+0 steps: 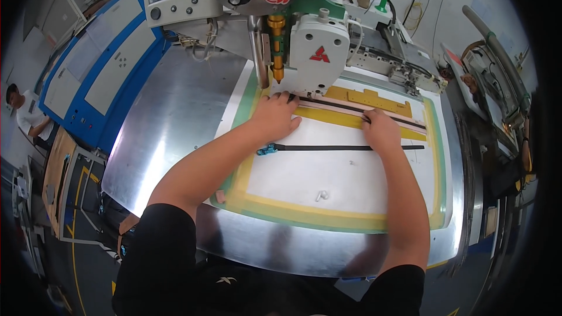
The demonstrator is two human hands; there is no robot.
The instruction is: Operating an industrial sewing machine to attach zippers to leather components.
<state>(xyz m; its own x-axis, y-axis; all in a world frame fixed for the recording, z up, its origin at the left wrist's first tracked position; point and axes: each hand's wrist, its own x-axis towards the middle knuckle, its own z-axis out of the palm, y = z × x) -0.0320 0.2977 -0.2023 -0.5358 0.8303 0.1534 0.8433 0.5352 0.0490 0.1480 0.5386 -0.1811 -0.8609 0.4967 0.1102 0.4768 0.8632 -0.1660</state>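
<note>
Workshop room. Blue cabinet (96,64), far left. Worktop (158,117): bright metal, bearing a white sheet (298,178) edged in yellow and green tape (310,213). Sewing head (319,52): white, over the sheet's far side.

Black strip (342,106): one, set between pale pink rails (410,129) on the far part of the sheet, beneath and to the right of the sewing head. Long axis left to right, the right end slightly nearer. It lies directly at the fingers of both hands: left hand at its left end, right hand partway along; the left is closer to the sewing head.

Left hand (275,116): palm down, forearm slanting far and right, fingers bunched at the strip's end; grip or mere press, cannot tell. Right hand (381,130): knuckles up, forearm rising from near right, fingertips drawn in at the strip's near edge; whether clamped, cannot tell.

Black strap (345,148): one, blue piece (267,149) at its left end, nearer than the strip, roughly parallel.
</note>
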